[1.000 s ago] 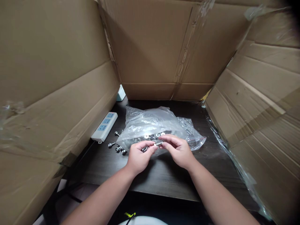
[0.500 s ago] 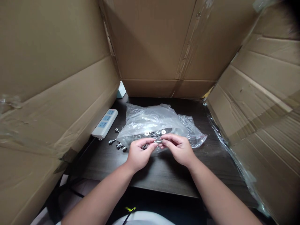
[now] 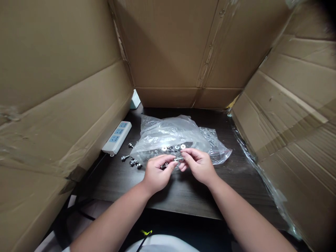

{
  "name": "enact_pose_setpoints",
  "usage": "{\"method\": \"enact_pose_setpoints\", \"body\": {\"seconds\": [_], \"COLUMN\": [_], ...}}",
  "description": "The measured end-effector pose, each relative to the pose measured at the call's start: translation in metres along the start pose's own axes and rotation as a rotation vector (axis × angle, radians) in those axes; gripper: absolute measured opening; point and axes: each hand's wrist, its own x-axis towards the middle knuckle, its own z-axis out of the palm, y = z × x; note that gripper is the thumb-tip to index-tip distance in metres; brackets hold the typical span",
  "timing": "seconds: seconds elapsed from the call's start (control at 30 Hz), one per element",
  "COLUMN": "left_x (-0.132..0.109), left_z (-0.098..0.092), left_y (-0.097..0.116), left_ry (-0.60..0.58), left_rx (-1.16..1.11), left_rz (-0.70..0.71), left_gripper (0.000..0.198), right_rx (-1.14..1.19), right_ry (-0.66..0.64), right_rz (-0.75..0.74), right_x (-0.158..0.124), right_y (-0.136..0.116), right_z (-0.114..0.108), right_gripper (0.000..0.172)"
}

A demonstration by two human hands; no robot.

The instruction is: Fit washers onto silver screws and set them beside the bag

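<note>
Metal fastener (image 3: 178, 159): small and silvery, between the fingertips of both hands; it is the centre of the clock used here, with twelve pointing away from the person
Left hand (image 3: 157, 174): at eight o'clock, thumb and forefinger pinching one end of the fastener; more metal shows by its curled fingers, and whether that is held I cannot tell
Right hand (image 3: 201, 167): between three and four, thumb and forefinger pinching the other end
Plastic bag (image 3: 168, 127): crumpled, at twelve, just beyond the hands
Washers (image 3: 183, 146): pale rings near twelve, by the bag's near edge
Loose bolts (image 3: 132, 163): a few at nine, on the dark tabletop (image 3: 189, 196)
Power strip (image 3: 117, 138): toward ten, beside a cardboard wall (image 3: 86, 101)
</note>
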Motion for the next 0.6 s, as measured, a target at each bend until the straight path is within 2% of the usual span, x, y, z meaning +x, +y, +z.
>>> {"method": "enact_pose_setpoints", "body": {"seconds": [0.17, 0.37, 0.5, 0.6], "left_x": [0.000, -0.001, -0.001, -0.001], "left_z": [0.001, 0.000, -0.002, -0.002], "left_y": [0.003, -0.001, -0.004, -0.005], "left_ry": [0.000, -0.003, -0.036, -0.028], "left_rx": [-0.019, -0.197, -0.344, -0.335], "left_rz": [-0.022, -0.259, -0.394, -0.375], "left_gripper": [0.009, 0.014, 0.021, 0.022], "right_rx": [0.017, 0.080, -0.012, -0.077], "right_ry": [-0.016, -0.171, -0.221, -0.182], "right_rz": [0.028, 0.033, -0.099, -0.146], "right_x": [0.000, -0.001, -0.002, -0.002], "right_y": [-0.002, -0.004, -0.008, -0.011], "right_z": [0.001, -0.010, -0.013, -0.010], "right_gripper": [0.036, 0.044, 0.035, 0.019]}}
